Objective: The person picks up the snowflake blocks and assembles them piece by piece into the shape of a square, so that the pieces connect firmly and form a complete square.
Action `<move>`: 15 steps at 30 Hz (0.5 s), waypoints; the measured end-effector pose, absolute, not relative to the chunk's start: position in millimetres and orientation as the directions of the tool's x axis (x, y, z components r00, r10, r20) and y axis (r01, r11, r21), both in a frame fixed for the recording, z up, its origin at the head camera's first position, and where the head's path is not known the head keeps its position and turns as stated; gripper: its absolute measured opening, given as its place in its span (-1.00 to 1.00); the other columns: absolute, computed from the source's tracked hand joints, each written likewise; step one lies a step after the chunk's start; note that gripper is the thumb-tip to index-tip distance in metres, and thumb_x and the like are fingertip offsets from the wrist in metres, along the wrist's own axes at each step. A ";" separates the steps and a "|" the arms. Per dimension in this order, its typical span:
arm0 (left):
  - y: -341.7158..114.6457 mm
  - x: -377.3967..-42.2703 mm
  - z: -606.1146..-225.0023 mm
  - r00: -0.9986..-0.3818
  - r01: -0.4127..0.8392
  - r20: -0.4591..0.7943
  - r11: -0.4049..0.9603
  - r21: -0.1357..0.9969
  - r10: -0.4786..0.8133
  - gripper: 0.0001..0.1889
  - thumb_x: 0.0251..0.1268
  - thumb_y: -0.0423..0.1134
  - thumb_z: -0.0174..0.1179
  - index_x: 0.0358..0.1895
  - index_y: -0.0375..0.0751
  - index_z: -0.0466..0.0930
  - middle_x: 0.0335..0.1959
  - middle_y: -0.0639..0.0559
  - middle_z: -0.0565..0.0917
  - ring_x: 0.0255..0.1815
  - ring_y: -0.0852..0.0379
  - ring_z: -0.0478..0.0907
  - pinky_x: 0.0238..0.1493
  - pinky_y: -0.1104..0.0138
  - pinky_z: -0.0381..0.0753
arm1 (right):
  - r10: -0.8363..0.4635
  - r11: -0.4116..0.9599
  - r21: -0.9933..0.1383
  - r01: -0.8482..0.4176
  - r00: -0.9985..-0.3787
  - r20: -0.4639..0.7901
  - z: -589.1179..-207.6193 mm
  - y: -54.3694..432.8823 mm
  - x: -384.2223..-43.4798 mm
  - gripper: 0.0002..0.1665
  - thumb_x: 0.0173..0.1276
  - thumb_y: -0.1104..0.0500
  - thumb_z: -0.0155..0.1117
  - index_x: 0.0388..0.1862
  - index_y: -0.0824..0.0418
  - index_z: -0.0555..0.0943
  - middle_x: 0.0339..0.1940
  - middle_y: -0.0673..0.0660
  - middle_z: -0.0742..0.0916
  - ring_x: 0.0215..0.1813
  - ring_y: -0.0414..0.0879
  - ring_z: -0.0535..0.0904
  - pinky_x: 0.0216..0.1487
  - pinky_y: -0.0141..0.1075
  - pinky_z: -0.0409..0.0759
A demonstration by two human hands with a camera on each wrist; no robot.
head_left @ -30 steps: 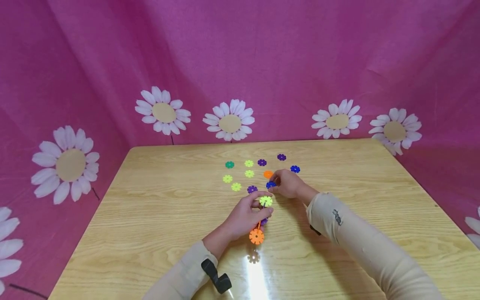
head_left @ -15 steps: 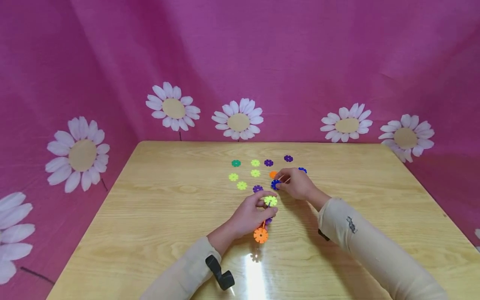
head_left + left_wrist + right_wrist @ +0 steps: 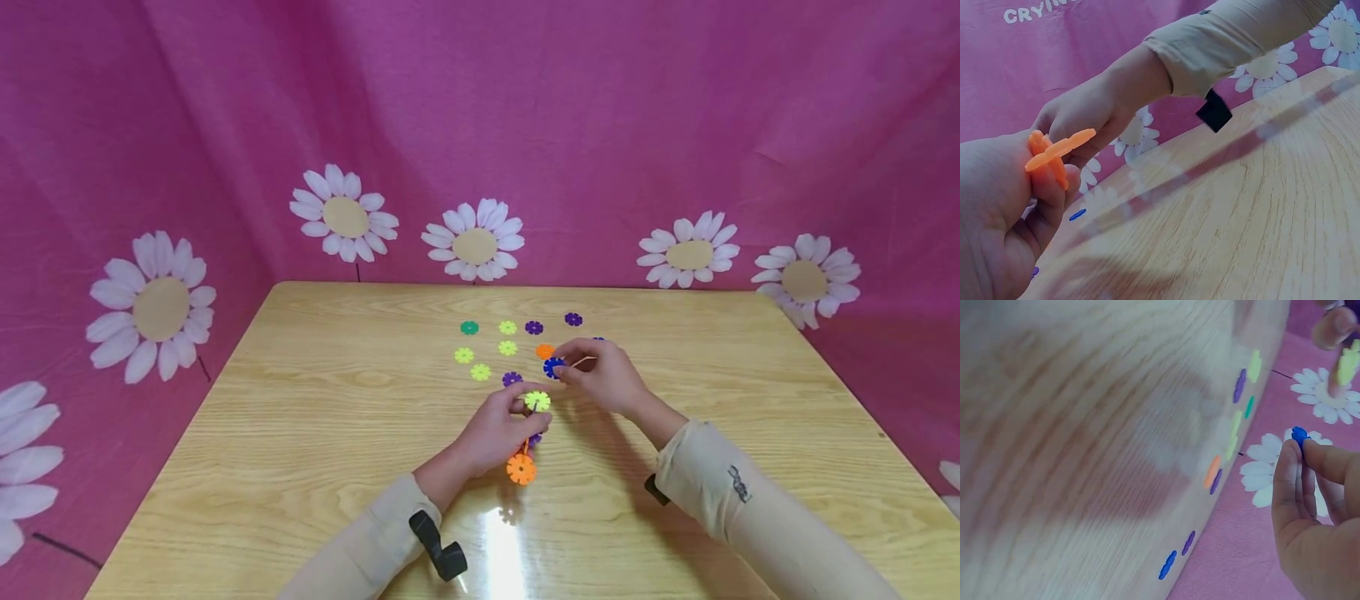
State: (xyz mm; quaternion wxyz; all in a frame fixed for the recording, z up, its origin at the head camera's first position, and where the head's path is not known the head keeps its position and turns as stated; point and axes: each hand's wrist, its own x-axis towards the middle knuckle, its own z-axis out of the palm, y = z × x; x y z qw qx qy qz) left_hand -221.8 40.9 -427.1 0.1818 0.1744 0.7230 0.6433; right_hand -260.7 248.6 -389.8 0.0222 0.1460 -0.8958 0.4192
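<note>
My left hand (image 3: 487, 433) holds a joined string of notched, flower-shaped plastic discs. A yellow-green disc (image 3: 537, 401) tops the string, purple shows by the thumb, and an orange disc (image 3: 521, 469) hangs lowest. In the left wrist view, two orange discs (image 3: 1060, 151) are slotted crosswise beside that hand. Between thumb and fingertips, my right hand (image 3: 611, 379) pinches a blue disc (image 3: 552, 367), tilted up and apart from the string. The right wrist view has the same blue disc (image 3: 1299, 434) edge-on at the fingertips. Fingers partly hide the middle of the string.
Loose discs lie flat on the wooden table (image 3: 300, 433) beyond the hands: green (image 3: 469, 327), orange (image 3: 545, 352), purple (image 3: 573, 319) and several yellow-green ones. Another blue disc (image 3: 1167, 565) is mostly behind the right hand. A pink flowered cloth (image 3: 570, 150) surrounds the table.
The blue disc at my right fingertips has come up off the table and tilted to face the camera. The left hand keeps its hold on the string; the head view shifted slightly.
</note>
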 end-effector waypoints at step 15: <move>42.4 -224.8 -424.6 -0.883 -0.003 -0.068 0.141 0.990 0.463 -0.52 0.42 -0.19 0.22 0.36 -0.17 0.43 -0.33 -0.04 0.66 -0.57 0.20 0.54 -0.54 0.43 0.55 | -0.233 0.469 -0.859 -0.205 -0.967 0.103 -386.0 261.4 -222.7 -0.76 0.34 0.28 0.37 -0.03 0.29 0.68 -0.15 0.25 0.75 -0.20 -0.06 0.74 -0.10 -0.20 0.74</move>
